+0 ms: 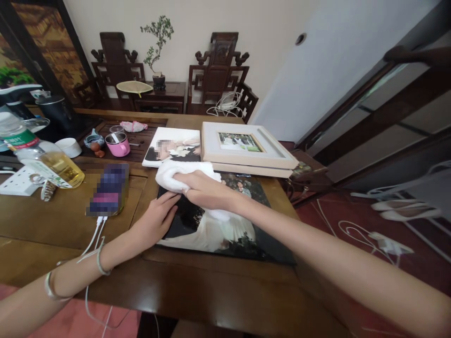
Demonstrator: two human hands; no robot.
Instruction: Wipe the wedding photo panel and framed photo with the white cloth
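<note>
A large glossy photo panel [225, 230] lies flat on the wooden table [63, 225], showing a figure in a white dress on a dark ground. My right hand [204, 190] presses a bunched white cloth [171, 176] onto the panel's upper left part, fingers closed over the cloth. My left hand [158, 218] lies flat with fingers stretched on the panel's left edge. Two bracelets sit on my left wrist.
Behind the panel are a smaller photo print [174, 148] and a white framed picture [246, 148]. On the left are a phone [107, 190] with a white cable, a bottle of yellow liquid [45, 162], a pink mug [119, 144], a power strip [17, 180]. Carved chairs stand by the wall.
</note>
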